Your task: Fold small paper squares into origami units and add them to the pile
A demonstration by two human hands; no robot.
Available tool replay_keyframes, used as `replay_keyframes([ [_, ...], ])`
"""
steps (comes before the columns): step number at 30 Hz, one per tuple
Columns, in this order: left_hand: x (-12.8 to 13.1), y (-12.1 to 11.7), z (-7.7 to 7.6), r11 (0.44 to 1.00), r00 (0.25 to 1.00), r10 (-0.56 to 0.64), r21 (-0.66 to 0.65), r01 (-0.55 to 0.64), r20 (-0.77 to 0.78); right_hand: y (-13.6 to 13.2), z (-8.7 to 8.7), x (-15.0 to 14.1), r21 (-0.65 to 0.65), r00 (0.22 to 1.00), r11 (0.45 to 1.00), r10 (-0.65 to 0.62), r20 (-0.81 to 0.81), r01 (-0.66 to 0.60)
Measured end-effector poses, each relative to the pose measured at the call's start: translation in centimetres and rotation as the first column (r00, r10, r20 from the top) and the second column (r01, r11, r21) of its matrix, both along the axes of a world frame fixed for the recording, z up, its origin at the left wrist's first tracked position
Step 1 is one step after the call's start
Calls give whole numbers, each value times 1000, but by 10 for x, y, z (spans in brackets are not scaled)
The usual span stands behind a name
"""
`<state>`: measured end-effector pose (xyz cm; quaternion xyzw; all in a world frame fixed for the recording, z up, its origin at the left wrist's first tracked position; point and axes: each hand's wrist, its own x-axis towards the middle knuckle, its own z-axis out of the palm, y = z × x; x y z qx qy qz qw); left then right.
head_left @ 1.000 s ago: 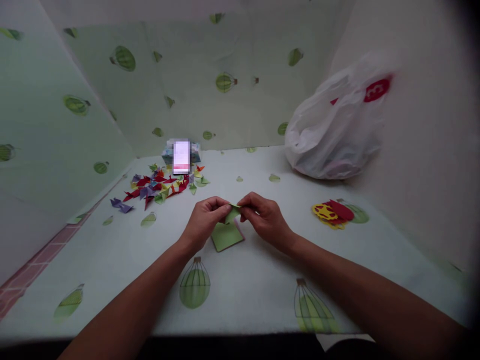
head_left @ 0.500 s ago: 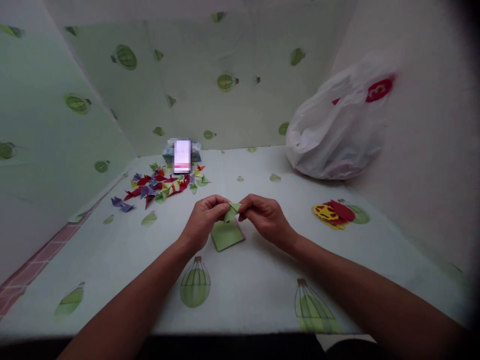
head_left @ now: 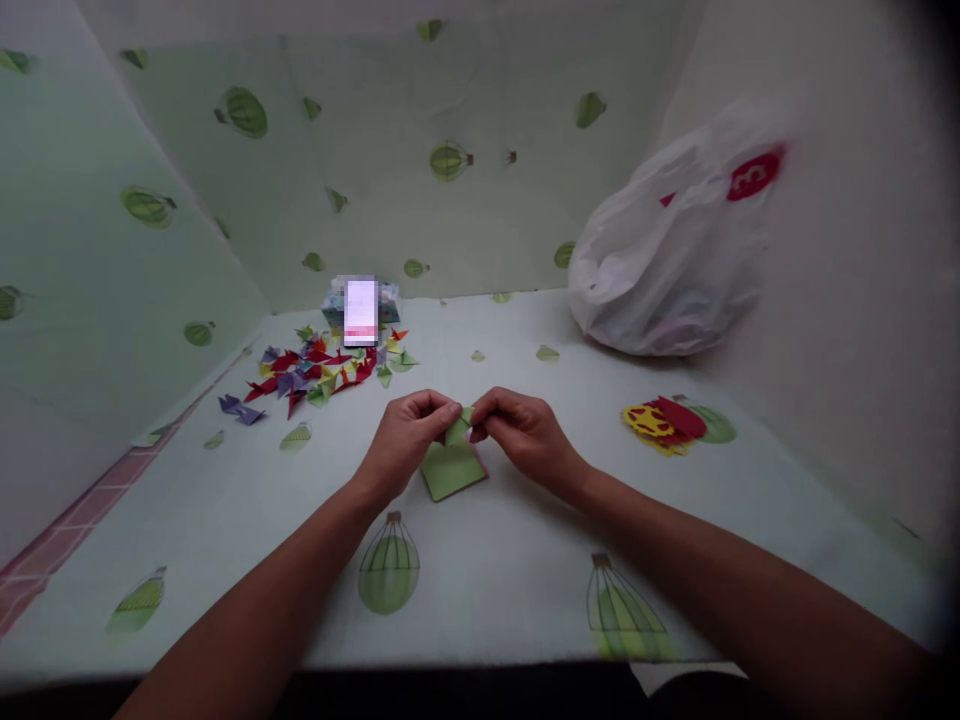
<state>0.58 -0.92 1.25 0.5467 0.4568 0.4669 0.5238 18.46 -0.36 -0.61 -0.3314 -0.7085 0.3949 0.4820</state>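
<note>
My left hand (head_left: 409, 437) and my right hand (head_left: 523, 432) meet at the middle of the table, each pinching one end of a small folded green paper piece (head_left: 459, 427) held just above the surface. Directly beneath it lies a small stack of green square paper sheets (head_left: 452, 470) with a pink edge showing at its right side. Both hands have their fingers curled tight on the folded piece.
A pile of several folded paper pieces (head_left: 319, 368) in red, purple, yellow and green lies at the back left, by a small box (head_left: 361, 308). A white plastic bag (head_left: 675, 250) leans at the back right. Red and yellow paper shapes (head_left: 664, 424) lie at the right.
The hands have closed in a little on the green piece, which looks more tightly folded; the view shifted slightly.
</note>
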Motion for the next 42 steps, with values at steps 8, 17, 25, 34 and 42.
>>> replay_keyframes([
  [8, -1, 1, 1, 997, 998, 66, 50, -65, -20, 6, 1, -2, -327, 947, 927, 79, -312, -185],
  [17, -3, 2, -3, 991, 989, 54, 127, -37, -135, 7, 0, 0, -492, 943, 827, 130, -305, -273],
  [25, -3, 2, -3, 991, 990, 45, 129, -28, -134, 7, 3, 0, -505, 943, 821, 115, -313, -268],
  [34, -2, 2, -5, 999, 983, 20, -27, -25, -183, 8, -1, -3, -447, 972, 884, 34, -235, -139],
  [42, -1, 2, -6, 998, 984, 27, -59, -38, -176, 8, -1, 0, -499, 960, 843, 68, -271, -200],
])
